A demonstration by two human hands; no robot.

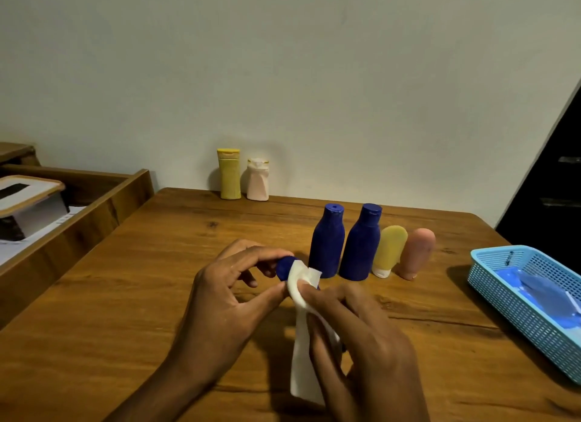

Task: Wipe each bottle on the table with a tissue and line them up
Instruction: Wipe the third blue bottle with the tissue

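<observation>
My left hand [226, 292] pinches the cap end of a dark blue bottle [284, 268], which is mostly hidden by a white tissue [301, 327]. My right hand [355, 336] grips the tissue wrapped round that bottle. Behind them a row stands on the wooden table [125, 311]: two upright dark blue bottles [327, 242] [360, 245], a yellow tube [390, 248] on its white cap, and a pink tube [416, 251]. At the table's far edge by the wall stand a yellow bottle [229, 173] and a pale pink bottle [258, 179].
A light blue mesh basket [515, 305] with blue items inside sits at the right edge of the table. Left of the table, a wooden tray or drawer [103, 201] holds a white tissue box [28, 198] with a wooden lid.
</observation>
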